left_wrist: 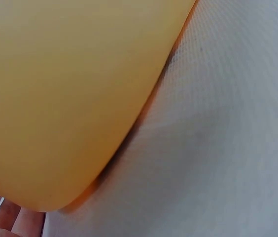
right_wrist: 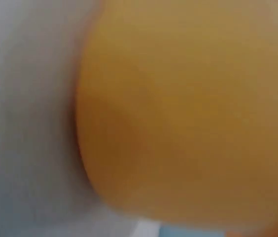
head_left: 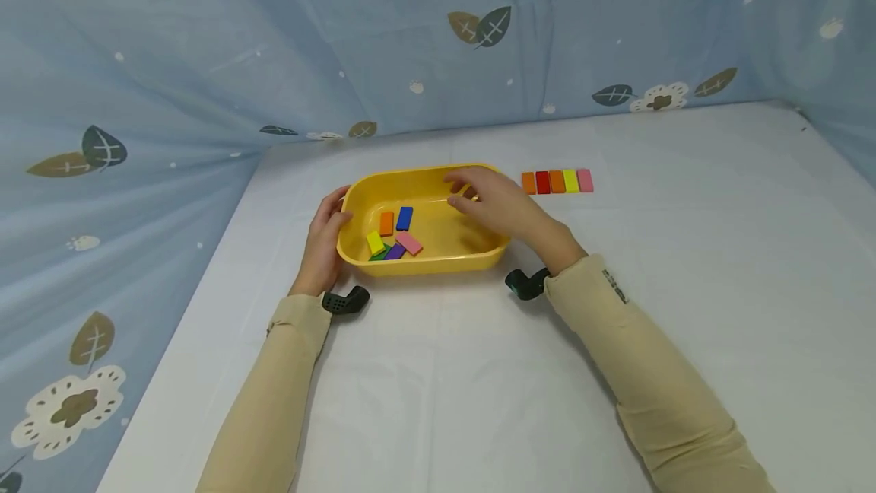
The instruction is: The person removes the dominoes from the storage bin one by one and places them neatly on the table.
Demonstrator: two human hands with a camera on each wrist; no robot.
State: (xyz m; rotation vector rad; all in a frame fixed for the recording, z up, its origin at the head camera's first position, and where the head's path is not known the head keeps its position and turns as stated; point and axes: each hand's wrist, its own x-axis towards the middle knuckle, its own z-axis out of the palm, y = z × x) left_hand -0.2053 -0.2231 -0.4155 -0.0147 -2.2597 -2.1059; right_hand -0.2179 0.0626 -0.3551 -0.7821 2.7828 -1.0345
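Observation:
A yellow plastic basin (head_left: 438, 263) sits on the white table. My left hand (head_left: 322, 246) grips its left end, thumb over the rim and fingers along the outside; the left wrist view shows those fingers (left_wrist: 23, 222) against the wall. Above the basin's right part reaches my right hand (head_left: 503, 204), fingers loosely bent and nothing visible between them. Toward the left inside the basin lie an orange block (head_left: 386, 224), a blue block (head_left: 404, 218), a yellow block (head_left: 375, 242), a pink block (head_left: 409, 243), a purple block (head_left: 395, 252) and a green block (head_left: 379, 254).
Right of the basin, a side-by-side row stands on the table (head_left: 438, 402): an orange block (head_left: 528, 182), a red block (head_left: 543, 182), another orange block (head_left: 557, 182), a yellow block (head_left: 571, 181) and a pink block (head_left: 585, 180). A blue patterned curtain (head_left: 383, 36) hangs behind.

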